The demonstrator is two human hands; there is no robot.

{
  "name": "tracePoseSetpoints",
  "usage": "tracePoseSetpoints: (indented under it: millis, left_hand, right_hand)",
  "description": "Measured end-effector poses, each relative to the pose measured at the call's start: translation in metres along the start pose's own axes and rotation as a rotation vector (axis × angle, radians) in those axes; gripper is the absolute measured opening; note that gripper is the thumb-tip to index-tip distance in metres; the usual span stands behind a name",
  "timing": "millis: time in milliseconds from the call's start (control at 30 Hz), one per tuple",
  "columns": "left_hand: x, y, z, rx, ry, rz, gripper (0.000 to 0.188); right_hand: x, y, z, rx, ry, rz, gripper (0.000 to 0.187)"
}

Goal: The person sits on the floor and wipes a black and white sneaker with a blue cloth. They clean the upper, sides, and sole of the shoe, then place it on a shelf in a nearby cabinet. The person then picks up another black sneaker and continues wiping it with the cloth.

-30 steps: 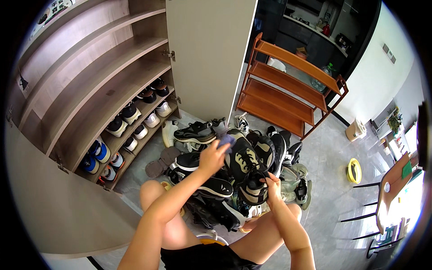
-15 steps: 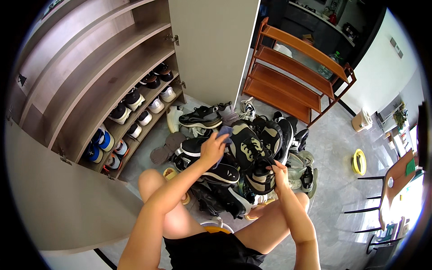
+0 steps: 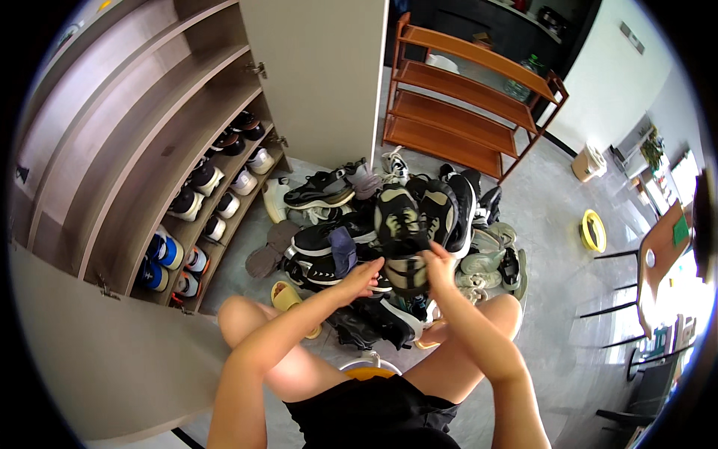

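A black-and-beige sneaker (image 3: 407,277) is in front of me, at the near side of a heap of shoes. My right hand (image 3: 440,266) grips its upper right edge with closed fingers. My left hand (image 3: 363,280) is at its left side, fingers drawn together against the edge; the fingertips show only in part. A bluish-grey cloth (image 3: 343,251) lies loose on black sneakers just beyond my left hand. Behind the held shoe are more black-and-beige sneakers (image 3: 438,213). A black shoe with a pale sole (image 3: 320,189) lies at the heap's far left.
To the left stands an open shoe cabinet (image 3: 161,135) with pairs on its lower shelves. A brown wooden rack (image 3: 464,131) is at the back. Yellow slippers (image 3: 285,295) and a bucket (image 3: 372,364) are near my legs. A yellow basin (image 3: 593,230) and chair (image 3: 649,262) are right.
My left hand has let go of the cloth, leaving it on the shoes, and has come right and down to the sneaker. My right hand still holds the sneaker. The view has shifted slightly.
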State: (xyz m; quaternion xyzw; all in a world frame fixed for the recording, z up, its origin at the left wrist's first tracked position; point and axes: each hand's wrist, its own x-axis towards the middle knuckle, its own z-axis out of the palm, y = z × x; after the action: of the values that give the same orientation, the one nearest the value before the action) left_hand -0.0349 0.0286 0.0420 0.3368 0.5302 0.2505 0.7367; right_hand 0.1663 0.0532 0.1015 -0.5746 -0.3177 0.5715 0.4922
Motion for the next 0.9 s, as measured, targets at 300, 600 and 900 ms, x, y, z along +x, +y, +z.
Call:
tracePoseSetpoints:
  millis: [300,600,900]
  left_hand:
    - [-0.011,0.016,-0.018,-0.411,-0.078,-0.231,0.050]
    - [-0.008,0.013,-0.043,-0.743,0.093,-0.205,0.054]
    - [0.003,0.014,-0.047,-0.733,0.098,-0.180,0.053]
  right_hand:
    - [-0.002,0.060,0.047,-0.005,-0.115,-0.004,0.044]
    - [0.096,0.163,-0.049,-0.536,0.442,0.150,0.109]
    - [0.131,0.197,-0.089,-0.131,0.313,0.012,0.090]
